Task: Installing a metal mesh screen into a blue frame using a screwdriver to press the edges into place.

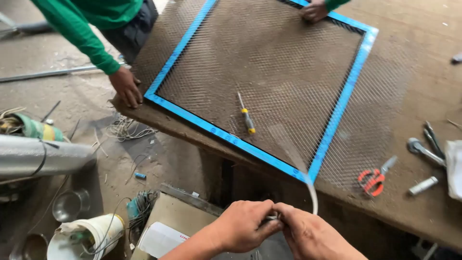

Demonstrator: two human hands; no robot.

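Setting: a workshop with a dusty concrete floor (pixel 96 101) at left and a worn brown wooden workbench (pixel 414 96) filling the right and top of the view.
Floor, far left: a grey metal duct (pixel 38 156) lying on its side; below it a small steel bowl (pixel 70 204) and a white plastic bucket (pixel 89 236) with debris inside.
Floor, centre left: a tangle of pale loose wire (pixel 126 129) near the bench edge; a coil of dark cable (pixel 144 204) beside a white box (pixel 161 239).
Co-worker: a person in a green sleeve (pixel 77 33), one hand (pixel 126 86) pressed on the near left corner of the frame, the other hand (pixel 315 10) on its far edge.
Frame: a square frame with a blue border (pixel 339 108) lying flat on the bench, corner toward the viewer, with metal mesh (pixel 288 62) stretched over it and spilling past its right side.
On the mesh: a screwdriver (pixel 247 115) with a yellow and black handle, lying loose near the middle.
Strip: a thin pale strip (pixel 313 192) running from the frame's near corner down to the wearer's hands.
Left hand (pixel 243 226): fingers curled and pinched round the strip's lower end, just below the bench edge.
Right hand (pixel 310 236): touching the left, fingers bent in on the same strip end.
Bench, right: orange-handled snips (pixel 373 180), a small silver cylinder (pixel 423 185), a chrome wrench (pixel 423 150) and dark pliers (pixel 433 139), all clear of the frame.
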